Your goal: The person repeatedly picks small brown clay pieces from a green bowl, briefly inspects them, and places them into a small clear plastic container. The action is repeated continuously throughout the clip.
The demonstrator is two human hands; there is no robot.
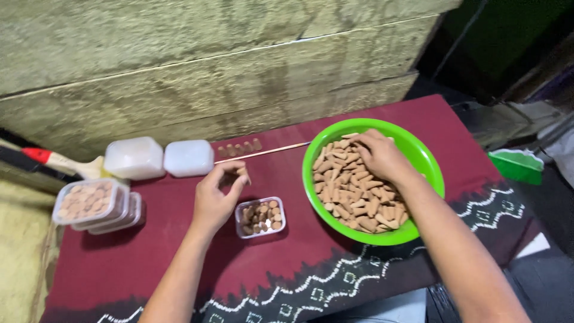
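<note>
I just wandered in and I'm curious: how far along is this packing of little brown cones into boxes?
Done: a closed clear box full of cones tops a stack at the left. In hand: the left hand holds a cone above the small open box, which is partly filled; the right hand reaches into the green bowl. Left: the bowl's big heap of cones, plus two white tubs behind.

A glossy green plastic bowl (pixel 430 173) held matt, chalky-looking tan cones (pixel 359 200), resting on maroon woven cloth (pixel 119 263) (printed white along its border) before a rough plastered wall (pixel 179 66).
</note>
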